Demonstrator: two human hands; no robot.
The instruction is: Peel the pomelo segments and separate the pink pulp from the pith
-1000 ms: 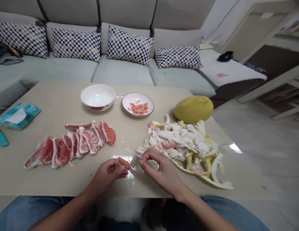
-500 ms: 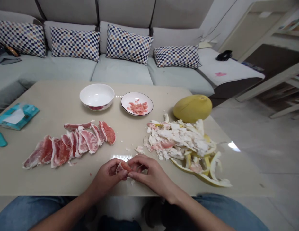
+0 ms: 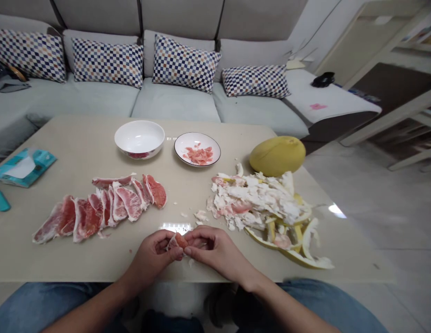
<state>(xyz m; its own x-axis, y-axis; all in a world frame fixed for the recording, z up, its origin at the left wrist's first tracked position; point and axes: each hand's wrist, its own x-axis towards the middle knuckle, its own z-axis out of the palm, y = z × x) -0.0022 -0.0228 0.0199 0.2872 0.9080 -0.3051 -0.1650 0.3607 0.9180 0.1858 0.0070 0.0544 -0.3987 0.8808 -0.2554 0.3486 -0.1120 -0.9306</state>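
Between my two hands, just above the table's near edge, is a pink pomelo segment (image 3: 180, 241) with some pale membrane on it. My left hand (image 3: 159, 252) is closed around its left side, thumb on top. At its right side my right hand (image 3: 212, 249) pinches with thumb and fingertips; the fingers hide part of the flesh. To the left lies a row of pomelo segments (image 3: 127, 203) with white membrane. On the right is a heap of white pith and membrane (image 3: 257, 199) over yellow-green peel (image 3: 307, 263).
A white bowl (image 3: 139, 138) and a dark-rimmed plate (image 3: 182, 143) with pink pulp pieces stand toward the back. Behind the peel heap rests a whole pomelo (image 3: 277, 156). A tissue pack (image 3: 41, 160) and a teal handle (image 3: 0, 200) lie at the left. A sofa (image 3: 177, 104) is beyond.
My right hand has shifted slightly, its fingers now closer together against the segment. My left hand keeps its hold. Everything else on the table looks the same.
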